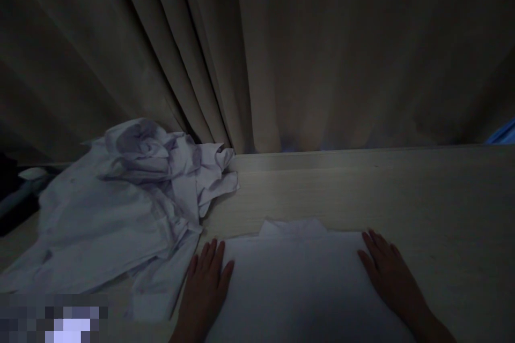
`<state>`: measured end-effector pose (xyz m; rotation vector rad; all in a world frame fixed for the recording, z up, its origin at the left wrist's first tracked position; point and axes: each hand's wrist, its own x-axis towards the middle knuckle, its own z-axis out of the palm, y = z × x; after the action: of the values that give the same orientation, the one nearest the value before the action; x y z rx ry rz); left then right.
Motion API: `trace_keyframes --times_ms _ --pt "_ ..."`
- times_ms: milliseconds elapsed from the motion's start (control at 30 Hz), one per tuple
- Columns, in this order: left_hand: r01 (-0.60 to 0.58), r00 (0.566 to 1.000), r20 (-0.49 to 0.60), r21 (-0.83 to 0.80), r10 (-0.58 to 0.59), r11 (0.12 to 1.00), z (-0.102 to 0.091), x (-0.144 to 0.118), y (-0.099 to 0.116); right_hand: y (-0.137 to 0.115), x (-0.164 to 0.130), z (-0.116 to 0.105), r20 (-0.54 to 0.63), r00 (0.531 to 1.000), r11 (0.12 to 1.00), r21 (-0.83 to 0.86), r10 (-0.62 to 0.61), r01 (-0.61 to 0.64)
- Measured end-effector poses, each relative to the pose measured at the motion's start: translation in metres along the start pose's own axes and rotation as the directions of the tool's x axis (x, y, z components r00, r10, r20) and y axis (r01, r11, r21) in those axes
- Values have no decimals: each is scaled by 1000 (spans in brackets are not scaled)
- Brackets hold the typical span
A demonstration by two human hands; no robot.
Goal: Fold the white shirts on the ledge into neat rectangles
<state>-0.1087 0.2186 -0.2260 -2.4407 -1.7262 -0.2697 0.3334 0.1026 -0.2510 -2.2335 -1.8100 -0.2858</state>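
Note:
A white collared shirt (298,278) lies spread flat, its collar (293,228) pointing away from me and its lower part cut off by the frame's bottom edge. My left hand (207,281) rests flat at the shirt's left shoulder, fingers stretched out and thumb on the cloth. At the right shoulder, my right hand (386,268) also lies flat, its fingers extended along the edge. Neither hand grips the fabric. To the left is a crumpled heap of white shirts (112,220), with a sleeve reaching close to my left hand.
A pale wooden table (454,214) carries the clothes. Behind its far edge hang beige curtains (298,53) in folds. Dark objects (16,198) sit at the far left, and something blue (502,131) shows at the right edge. The light is dim.

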Motion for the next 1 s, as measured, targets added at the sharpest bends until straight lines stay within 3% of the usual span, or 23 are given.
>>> trace_keyframes --times_ms 300,467,567,633,733,800,867,1000 --pt "-42 999 28 -48 43 998 -4 -1 -8 9 -4 13 -19 998 998 -30 -58 57" --pt "15 1000 25 -266 -8 964 -23 -11 -21 17 -4 6 -18 999 996 76 -38 40" --pt "202 973 3 -504 -232 840 -50 -22 -36 21 -4 -13 -51 997 978 206 49 -38" --pt "301 917 10 -673 -399 675 -68 -26 -43 17 -2 -31 -30 987 930 341 157 -138" --pt "323 825 73 -874 -561 362 -85 -22 -42 4 4 -57 80 930 783 517 359 -347" --pt "324 783 122 -917 -610 231 -89 -16 -36 -6 9 -68 147 897 703 573 418 -421" --pt "338 767 145 -919 -625 203 -91 -12 -28 -13 12 -73 193 895 671 604 402 -431" --pt "384 778 178 -894 -602 232 -95 -25 -21 -13 10 -69 238 911 671 618 338 -410"
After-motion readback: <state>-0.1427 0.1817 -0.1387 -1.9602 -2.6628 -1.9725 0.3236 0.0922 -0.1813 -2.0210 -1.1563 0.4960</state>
